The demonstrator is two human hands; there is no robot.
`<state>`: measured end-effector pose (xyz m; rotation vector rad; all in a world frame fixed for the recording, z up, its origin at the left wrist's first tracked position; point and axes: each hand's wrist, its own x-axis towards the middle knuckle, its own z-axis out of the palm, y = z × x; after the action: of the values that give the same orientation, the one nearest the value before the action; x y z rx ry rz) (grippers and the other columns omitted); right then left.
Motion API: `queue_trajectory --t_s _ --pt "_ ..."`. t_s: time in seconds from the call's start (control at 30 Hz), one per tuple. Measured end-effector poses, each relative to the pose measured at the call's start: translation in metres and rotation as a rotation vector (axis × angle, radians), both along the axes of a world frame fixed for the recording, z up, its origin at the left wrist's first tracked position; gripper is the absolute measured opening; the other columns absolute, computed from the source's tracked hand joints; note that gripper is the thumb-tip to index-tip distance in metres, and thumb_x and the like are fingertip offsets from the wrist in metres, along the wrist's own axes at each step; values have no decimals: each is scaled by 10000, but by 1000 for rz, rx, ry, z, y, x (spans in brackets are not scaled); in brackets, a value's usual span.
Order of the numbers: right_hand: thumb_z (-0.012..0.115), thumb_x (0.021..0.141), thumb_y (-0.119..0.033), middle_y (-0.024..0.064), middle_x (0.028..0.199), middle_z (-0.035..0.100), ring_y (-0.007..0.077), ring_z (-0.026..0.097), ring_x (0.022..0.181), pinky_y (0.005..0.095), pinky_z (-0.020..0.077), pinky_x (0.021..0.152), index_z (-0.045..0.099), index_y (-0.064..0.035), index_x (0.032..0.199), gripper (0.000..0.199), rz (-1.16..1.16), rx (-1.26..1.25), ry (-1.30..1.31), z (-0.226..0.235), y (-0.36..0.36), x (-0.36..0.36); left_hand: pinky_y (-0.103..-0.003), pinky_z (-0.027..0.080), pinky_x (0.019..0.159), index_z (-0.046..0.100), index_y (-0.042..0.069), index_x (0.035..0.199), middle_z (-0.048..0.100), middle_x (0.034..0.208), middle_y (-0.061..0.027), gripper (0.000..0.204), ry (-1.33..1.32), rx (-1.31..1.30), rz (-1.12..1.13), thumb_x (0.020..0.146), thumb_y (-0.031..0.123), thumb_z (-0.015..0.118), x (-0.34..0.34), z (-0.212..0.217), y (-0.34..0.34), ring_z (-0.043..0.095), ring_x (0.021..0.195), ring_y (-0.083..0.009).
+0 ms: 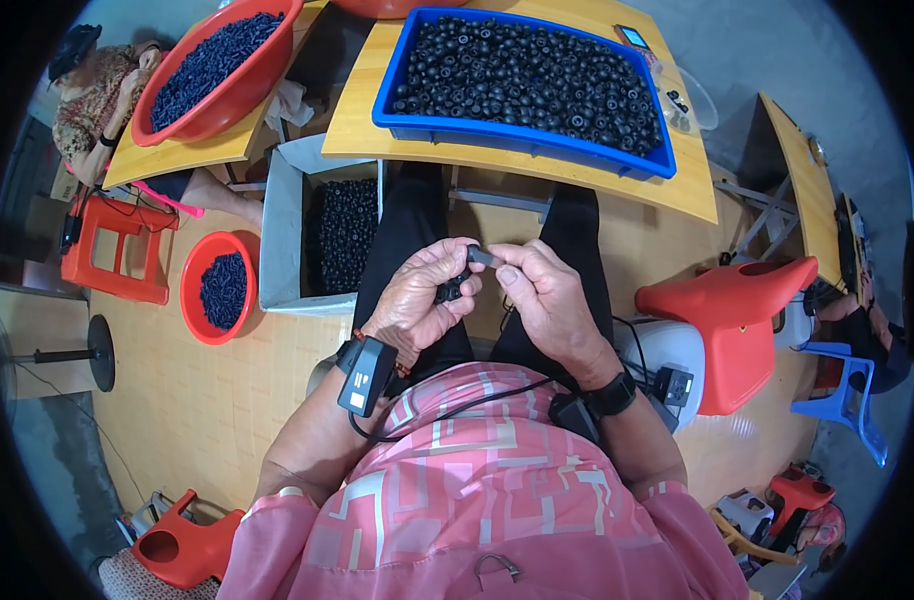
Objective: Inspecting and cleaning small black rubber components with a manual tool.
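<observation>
Left hand: fingers curled on black rings | Right hand: fingers pinch dark peg, long axis 9–3, tip toward rings at its 8 o'clock | Both over lap; tray on desk at 12.

Red basin of dark pieces on left tabletop's near edge, smaller red bowl on floor, grey box beside it, red stool at right
</observation>
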<state>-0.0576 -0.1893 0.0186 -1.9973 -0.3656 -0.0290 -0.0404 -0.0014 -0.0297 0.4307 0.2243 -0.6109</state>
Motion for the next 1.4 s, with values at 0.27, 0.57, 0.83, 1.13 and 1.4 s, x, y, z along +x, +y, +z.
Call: queue_trajectory --t_s 0.27,0.57,0.83,1.13,1.4 --pt "633 913 -114 146 889 616 330 637 785 391 505 683 643 -5 1080 199 28 -108 -111 4 2 -1 -224 385 508 610 22 1088 627 914 -78 156 -24 -4 12 941 78 609 -1 0 -1 565 691 -154" --pt "633 916 -116 151 891 620 330 648 774 387 512 662 644 1 1080 201 29 -116 -124 1 3 1 -215 376 489 618 23 1069 644 923 -90 144 -50 -10 -6 942 91 616 -1 0 -2 559 684 -147" --pt "624 925 -132 157 883 624 330 653 774 382 519 657 646 11 1077 209 32 -135 -142 -2 2 1 -213 365 488 620 24 1066 642 919 -91 142 -58 19 -3 942 93 616 -1 0 -2 550 672 -145" --pt "590 964 -127 67 880 659 141 604 775 285 483 708 662 16 1061 187 -124 125 22 -32 -20 16 -221 400 506 623 32 1051 620 881 -92 134 -140 36 -11 945 114 627 2 10 0 546 665 -134" --pt "740 858 -81 35 917 705 73 625 775 234 509 733 641 5 1053 234 -58 291 188 4 4 0 -219 487 539 618 50 1036 633 886 -78 106 -90 103 -17 955 119 618 -1 8 -3 586 676 -130"
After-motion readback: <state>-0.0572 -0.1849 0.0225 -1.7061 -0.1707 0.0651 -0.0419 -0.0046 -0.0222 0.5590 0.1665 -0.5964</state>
